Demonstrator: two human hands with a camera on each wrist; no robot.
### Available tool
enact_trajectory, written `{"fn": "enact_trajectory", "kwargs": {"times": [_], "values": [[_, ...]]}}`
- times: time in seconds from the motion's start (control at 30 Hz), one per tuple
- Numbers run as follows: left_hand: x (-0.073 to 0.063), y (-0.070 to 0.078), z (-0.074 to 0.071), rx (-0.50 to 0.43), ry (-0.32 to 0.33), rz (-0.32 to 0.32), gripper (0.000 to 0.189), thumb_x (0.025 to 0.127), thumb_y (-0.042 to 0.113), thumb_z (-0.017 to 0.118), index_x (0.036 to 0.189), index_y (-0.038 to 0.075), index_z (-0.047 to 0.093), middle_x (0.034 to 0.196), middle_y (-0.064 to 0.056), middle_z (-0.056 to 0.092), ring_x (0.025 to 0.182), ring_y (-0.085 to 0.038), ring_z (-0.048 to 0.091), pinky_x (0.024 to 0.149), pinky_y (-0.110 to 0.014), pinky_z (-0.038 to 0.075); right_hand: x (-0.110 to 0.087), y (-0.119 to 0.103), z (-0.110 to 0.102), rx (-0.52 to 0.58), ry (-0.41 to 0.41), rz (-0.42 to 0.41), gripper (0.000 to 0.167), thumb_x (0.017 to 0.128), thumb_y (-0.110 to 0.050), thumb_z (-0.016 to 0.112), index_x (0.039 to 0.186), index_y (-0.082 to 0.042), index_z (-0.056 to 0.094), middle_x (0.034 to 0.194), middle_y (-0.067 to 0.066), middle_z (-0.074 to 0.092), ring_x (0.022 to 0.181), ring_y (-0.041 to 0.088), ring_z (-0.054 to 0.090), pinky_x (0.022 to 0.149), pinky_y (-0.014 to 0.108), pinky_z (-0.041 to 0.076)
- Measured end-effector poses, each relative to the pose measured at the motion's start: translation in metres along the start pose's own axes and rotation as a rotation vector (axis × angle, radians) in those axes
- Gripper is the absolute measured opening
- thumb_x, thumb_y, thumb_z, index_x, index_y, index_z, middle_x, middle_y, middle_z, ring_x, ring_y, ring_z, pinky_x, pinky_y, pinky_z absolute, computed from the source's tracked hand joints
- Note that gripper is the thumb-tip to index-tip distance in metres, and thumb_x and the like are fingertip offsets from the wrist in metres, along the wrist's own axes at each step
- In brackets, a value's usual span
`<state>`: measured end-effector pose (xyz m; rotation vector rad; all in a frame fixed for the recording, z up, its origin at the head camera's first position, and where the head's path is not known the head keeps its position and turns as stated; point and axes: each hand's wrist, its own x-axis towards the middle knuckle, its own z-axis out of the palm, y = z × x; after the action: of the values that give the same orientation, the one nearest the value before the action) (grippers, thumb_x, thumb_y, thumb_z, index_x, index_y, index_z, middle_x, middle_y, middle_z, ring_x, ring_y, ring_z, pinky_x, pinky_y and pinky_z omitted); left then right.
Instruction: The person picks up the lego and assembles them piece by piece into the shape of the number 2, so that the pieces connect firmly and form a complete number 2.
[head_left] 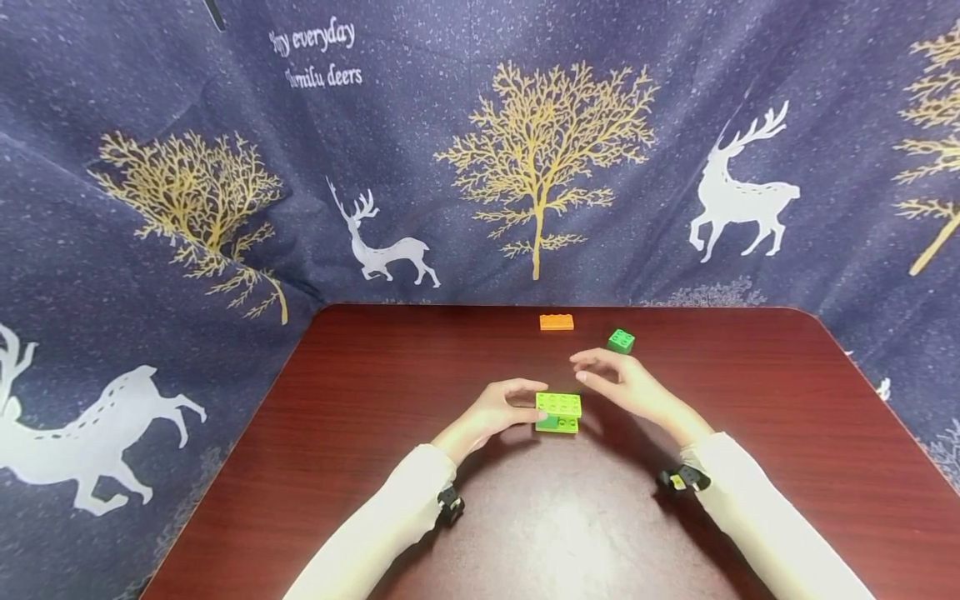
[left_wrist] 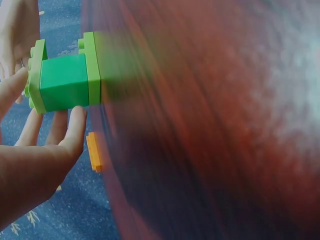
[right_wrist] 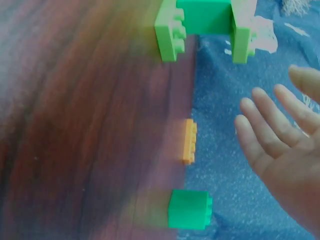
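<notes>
My left hand (head_left: 491,410) holds a small stack of toy building bricks at its left end, thumb in front and fingers behind. The stack has a lime green top plate (head_left: 558,405), a green block (left_wrist: 65,82) under its left part, and a lime green bottom plate (left_wrist: 93,67). Bare studs of the bottom plate show beneath the top plate's right side. To the right of the stack, my right hand (head_left: 628,387) hovers with nothing in it. Its fingers are spread and slightly bent in the right wrist view, apart from the stack.
A loose green brick (head_left: 621,341) stands just beyond my right hand. Near the table's far edge lies a flat orange brick (head_left: 557,322). The dark red wooden table (head_left: 360,367) ends at a blue cloth backdrop (head_left: 465,167) printed with deer and trees.
</notes>
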<state>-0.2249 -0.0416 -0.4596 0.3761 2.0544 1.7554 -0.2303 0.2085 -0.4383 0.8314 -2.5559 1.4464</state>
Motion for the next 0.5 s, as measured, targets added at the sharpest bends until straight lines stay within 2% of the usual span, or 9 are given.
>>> {"fn": "enact_trajectory", "kwargs": {"times": [0.17,0.4,0.5], "values": [[-0.001,0.001,0.003,-0.001,0.026,0.03,0.046,0.079,0.006,0.077,0.123,0.003,0.064,0.114,-0.009,0.067,0.105,-0.024,0.063,0.082,-0.027,0.053,0.005,0.011,-0.011,-0.018,0.128,0.002,0.028,0.091,-0.002,0.064,0.119,-0.001,0.062,0.104,0.019,0.068,0.092,0.018,0.065,0.079,0.023,0.052],[-0.005,0.005,0.009,-0.02,0.05,0.05,0.038,0.08,0.001,0.075,0.117,0.004,0.068,0.111,-0.014,0.067,0.095,-0.02,0.065,0.076,-0.025,0.053,0.008,-0.007,-0.028,0.027,0.258,0.013,0.031,0.086,0.009,0.063,0.117,0.011,0.059,0.101,0.029,0.065,0.087,0.032,0.064,0.072,0.02,0.052],[-0.006,0.006,0.01,-0.009,0.061,0.035,0.038,0.08,0.0,0.075,0.117,0.005,0.068,0.111,-0.015,0.067,0.091,-0.017,0.065,0.075,-0.024,0.053,0.008,0.001,-0.032,0.037,0.298,0.037,0.032,0.086,0.011,0.062,0.117,0.013,0.058,0.1,0.033,0.063,0.084,0.031,0.064,0.069,0.018,0.052]]}}
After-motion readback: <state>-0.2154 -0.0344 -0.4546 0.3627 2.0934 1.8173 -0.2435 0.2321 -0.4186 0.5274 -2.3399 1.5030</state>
